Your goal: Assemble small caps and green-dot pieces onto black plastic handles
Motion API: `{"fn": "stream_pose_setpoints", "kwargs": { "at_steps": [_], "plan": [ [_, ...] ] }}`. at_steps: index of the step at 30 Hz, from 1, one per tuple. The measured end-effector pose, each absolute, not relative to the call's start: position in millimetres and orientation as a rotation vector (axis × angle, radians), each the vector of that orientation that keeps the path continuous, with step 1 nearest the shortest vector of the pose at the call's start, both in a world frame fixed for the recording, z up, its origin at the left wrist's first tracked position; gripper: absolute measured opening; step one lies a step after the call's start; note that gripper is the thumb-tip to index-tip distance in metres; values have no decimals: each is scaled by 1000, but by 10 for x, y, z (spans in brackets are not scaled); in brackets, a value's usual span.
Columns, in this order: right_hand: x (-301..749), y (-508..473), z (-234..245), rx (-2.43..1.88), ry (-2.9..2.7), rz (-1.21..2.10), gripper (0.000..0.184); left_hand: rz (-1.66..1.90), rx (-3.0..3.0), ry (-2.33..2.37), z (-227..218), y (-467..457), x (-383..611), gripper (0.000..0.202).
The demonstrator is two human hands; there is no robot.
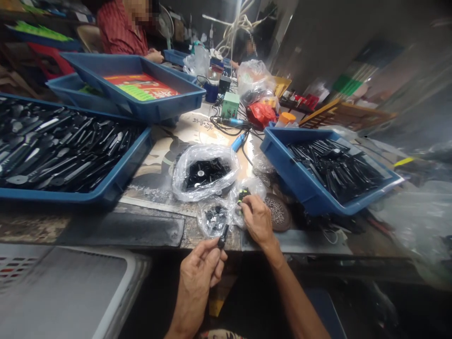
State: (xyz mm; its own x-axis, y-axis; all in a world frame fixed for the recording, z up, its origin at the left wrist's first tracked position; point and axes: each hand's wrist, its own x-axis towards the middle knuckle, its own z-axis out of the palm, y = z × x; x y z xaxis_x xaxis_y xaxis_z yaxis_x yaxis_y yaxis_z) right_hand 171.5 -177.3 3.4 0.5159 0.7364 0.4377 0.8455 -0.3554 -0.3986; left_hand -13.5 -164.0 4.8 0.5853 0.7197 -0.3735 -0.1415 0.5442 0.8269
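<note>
My left hand [203, 266] pinches a small black plastic part [223, 236], which points up and away from me at the table's front edge. Reaching into a small clear bag [259, 186], my right hand [257, 219] has its fingers bent together beside black and yellow-green pieces [243, 194]; what lies between the fingertips is hidden. Left of it, another small bag [203, 221] holds little dark and shiny parts. Behind them stands a larger clear bag [180, 181] of black plastic pieces. A round dish of small metal screws [276, 209] sits right beside my right hand.
Blue trays with long black parts stand left [106, 188] and right [293, 183]. Another blue tray [169, 106] rests at the back left. A green box [230, 106] with cables and a blue-handled tool [238, 142] lies mid-table. A person in red [116, 28] sits behind.
</note>
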Motion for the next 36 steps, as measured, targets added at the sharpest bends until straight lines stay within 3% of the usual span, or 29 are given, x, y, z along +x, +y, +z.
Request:
{"fn": "stream_pose_setpoints", "kwargs": {
  "at_steps": [7,11,16,27,31,36],
  "plan": [
    [1328,-2075,128,-1884,-1232,-348,7,628,781,735,115,-1608,-92,27],
    [1011,-2223,132,-1726,-1400,-332,17,689,755,689,141,-1603,-66,23],
    [859,-2279,55,-1715,-1510,-413,21,704,762,648,117,-1628,-78,17],
    [848,-2333,-9,-1752,-1595,-352,19,724,960,797,140,-1616,-79,24],
    [849,-2316,33,-1768,-1490,-219,14,718,1037,829,87,-1629,-81,23],
    [832,-2318,50,-1807,-1234,64,22,699,1120,823,7,-1639,-105,24]
  ]
}}
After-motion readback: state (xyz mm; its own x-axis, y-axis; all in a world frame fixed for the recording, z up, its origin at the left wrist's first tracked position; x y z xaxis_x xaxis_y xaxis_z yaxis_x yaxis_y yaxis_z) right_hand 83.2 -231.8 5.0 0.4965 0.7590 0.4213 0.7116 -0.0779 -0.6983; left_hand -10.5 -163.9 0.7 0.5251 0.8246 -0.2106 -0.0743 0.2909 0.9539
